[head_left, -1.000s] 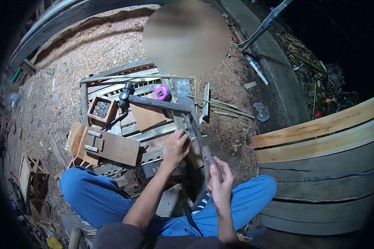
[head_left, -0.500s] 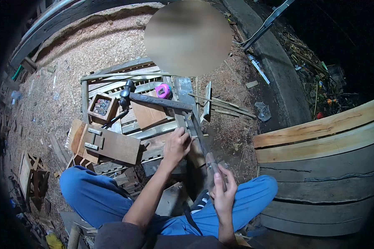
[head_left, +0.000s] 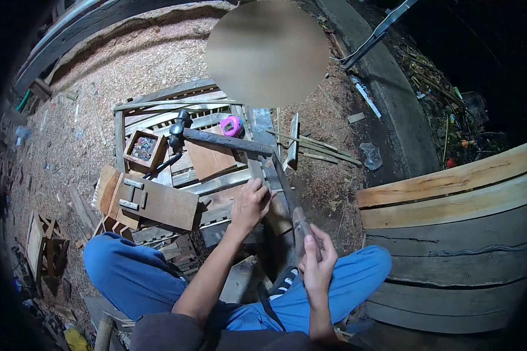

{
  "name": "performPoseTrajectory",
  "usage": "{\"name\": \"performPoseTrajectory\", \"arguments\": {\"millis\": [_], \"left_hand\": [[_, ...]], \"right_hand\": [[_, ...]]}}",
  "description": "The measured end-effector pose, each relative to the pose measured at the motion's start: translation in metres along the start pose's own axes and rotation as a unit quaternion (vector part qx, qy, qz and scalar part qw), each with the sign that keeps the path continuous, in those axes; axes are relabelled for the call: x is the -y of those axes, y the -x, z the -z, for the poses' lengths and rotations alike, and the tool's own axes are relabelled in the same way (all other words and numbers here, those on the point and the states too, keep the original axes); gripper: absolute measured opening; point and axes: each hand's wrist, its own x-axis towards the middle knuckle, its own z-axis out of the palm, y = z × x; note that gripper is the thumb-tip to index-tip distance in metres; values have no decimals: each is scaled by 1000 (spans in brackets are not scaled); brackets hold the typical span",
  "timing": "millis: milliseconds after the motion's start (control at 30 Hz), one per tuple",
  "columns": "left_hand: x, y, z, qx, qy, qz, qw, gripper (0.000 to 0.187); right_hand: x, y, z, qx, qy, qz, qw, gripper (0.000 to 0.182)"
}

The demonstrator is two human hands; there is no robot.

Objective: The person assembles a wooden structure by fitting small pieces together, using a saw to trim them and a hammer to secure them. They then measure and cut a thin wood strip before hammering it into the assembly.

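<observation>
My right hand is wrapped round the brown wooden handle of a long-bladed tool, just above my right knee. Small metal fixings show on the handle. A thin dark strip like a blade runs from it up along the right side of the slatted wooden bench. My left hand is closed with its knuckles up, low over the bench's near right corner. What its fingers hold is hidden beneath them. A hammer lies across the bench just beyond it, its head to the left.
On the bench are a pink tape measure, a small wooden box of metal bits and a flat board. A wooden piece with pegs sits left. Thin sticks lie right, beyond a plank platform. A person, blurred, is opposite.
My right hand and the wooden handle have shifted slightly, the handle's upper end a little to the right. My left hand stays nearly in place. The things on the bench lie as before.
</observation>
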Motion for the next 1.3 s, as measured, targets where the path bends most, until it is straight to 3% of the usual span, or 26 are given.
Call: {"name": "performPoseTrajectory", "arguments": {"millis": [67, 367, 433, 533, 1000, 1067, 1100, 1200, 1300], "left_hand": [[-1, -1, 1, 2, -5, -1, 1000, 27], [-4, 0, 3, -3, -18, -1, 1000, 28], [-4, 0, 4, -3, -17, 3, 1000, 28], [1, 3, 2, -1, -8, -5, 1000, 24], [0, 3, 6, 57, -27, 4, 998, 19], [-3, 2, 8, 55, -11, -1, 998, 18], [-4, 3, 6, 57, -8, -3, 998, 18], [0, -1, 4, 40, -20, -3, 999, 18], [0, 2, 5, 35, -20, -17, 999, 20]], "right_hand": [[7, -3, -3, 5, -19, -48, 999, 34], [-14, 0, 3, 16, 2, 32, 999, 32], [8, -1, -3, 16, -10, -68, 997, 34], [-12, 3, 4, 18, 6, 10, 1000, 31], [-12, 18, 11, 10, 14, 11, 1000, 35], [11, 4, -4, 10, -21, -90, 996, 35], [-1, -9, -11, 13, -4, -15, 1000, 35], [-6, -3, -2, 24, 51, 35, 998, 36], [-7, 10, 10, 16, 37, 19, 999, 36]]}}
